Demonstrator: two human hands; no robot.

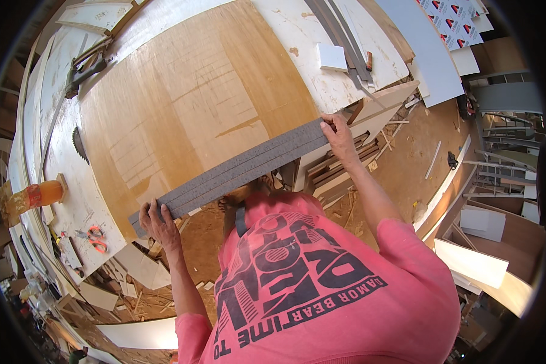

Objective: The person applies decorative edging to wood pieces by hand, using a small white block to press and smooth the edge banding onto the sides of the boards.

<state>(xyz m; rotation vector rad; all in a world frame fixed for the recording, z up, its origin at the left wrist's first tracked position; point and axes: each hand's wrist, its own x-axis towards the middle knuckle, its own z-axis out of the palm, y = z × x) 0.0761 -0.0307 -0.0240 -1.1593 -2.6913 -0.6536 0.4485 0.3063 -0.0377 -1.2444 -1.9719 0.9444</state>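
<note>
While both hands' fingers grip grey strips [236, 170], plywood sheet [194, 103], scissors [95, 238] nearby.

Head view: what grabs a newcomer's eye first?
The long grey strip held at both ends, left hand near, right hand far, along the front edge of a big plywood sheet on the workbench. Then the pink shirt at bottom, and an orange bottle at left.

head view: worn on the head, aimed steeply down | table [297, 36] seen from close above, chest at lower edge | fisheye, edges bent | single view given
</note>
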